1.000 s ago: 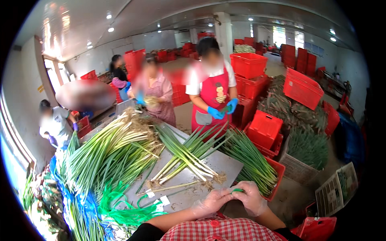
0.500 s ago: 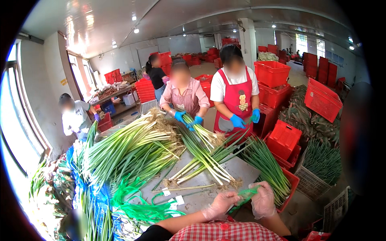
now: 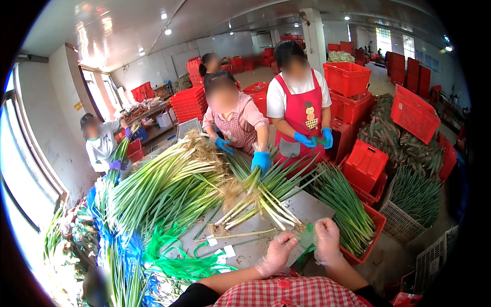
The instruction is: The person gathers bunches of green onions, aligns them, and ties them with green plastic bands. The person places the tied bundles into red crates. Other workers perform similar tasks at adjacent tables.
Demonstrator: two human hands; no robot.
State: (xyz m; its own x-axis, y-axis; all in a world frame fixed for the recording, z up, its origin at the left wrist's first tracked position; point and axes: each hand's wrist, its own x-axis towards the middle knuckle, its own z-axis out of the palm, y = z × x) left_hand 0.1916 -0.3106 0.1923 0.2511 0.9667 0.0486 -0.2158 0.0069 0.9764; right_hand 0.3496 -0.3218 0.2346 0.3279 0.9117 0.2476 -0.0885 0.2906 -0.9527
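In front of my chest, a green mesh net (image 3: 306, 236) is stretched between my two hands, both in clear plastic gloves. My left hand (image 3: 276, 254) pinches one side of it, and my right hand (image 3: 327, 240) grips the other. Several more green mesh nets (image 3: 184, 267) with white tags lie loose on the metal table (image 3: 318, 205), left of my hands. Just beyond my hands lie loose green onions (image 3: 271, 204), their roots toward me. A large heap of green onions (image 3: 158, 179) covers the table's left part.
Across the table, a co-worker's blue-gloved hand (image 3: 261, 162) holds green onions; another person in a red apron (image 3: 302, 120) stands beside. At far left, a person (image 3: 105, 146) holds green onions. Right of the table, a red crate (image 3: 376, 225) contains green onions, near more red crates (image 3: 364, 166).
My hands have risen slightly, with the mesh net still between them. The co-worker opposite has swung a bunch of green onions toward me over the table. The person at far left has lifted some stalks.
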